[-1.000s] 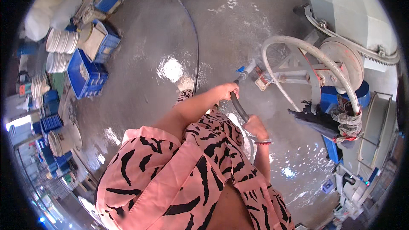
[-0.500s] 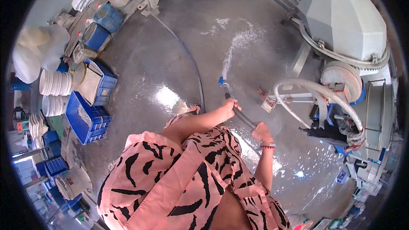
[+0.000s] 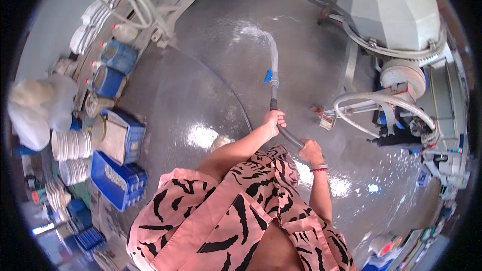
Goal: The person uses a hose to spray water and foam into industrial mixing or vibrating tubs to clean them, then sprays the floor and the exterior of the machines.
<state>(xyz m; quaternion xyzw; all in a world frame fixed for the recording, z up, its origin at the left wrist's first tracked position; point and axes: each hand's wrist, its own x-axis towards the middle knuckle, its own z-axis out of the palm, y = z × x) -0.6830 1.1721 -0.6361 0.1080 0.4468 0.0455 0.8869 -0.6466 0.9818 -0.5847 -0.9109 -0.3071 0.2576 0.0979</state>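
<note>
A dark hose (image 3: 290,137) runs between my two hands, which are both closed around it. My left hand (image 3: 274,121) grips it nearer the outlet, and my right hand (image 3: 312,153) holds it further back, by my body. At its far end is a grey pipe nozzle (image 3: 274,84) with a blue valve handle (image 3: 268,76). A stream of water (image 3: 274,57) leaves the nozzle, bends to the left and splashes on the wet grey floor (image 3: 201,95).
At right stands a large grey mixer drum (image 3: 389,12) with a curved handwheel (image 3: 384,95). Blue crates (image 3: 118,183), jerrycans (image 3: 119,56) and stacked white buckets (image 3: 72,145) line the left side. A wheeled metal frame (image 3: 170,25) stands at upper left. A thin hose (image 3: 218,78) crosses the floor.
The water stream, which bent to the right, now bends to the left, and the nozzle points further ahead. The whole view has shifted slightly. Both hands keep their hold on the hose.
</note>
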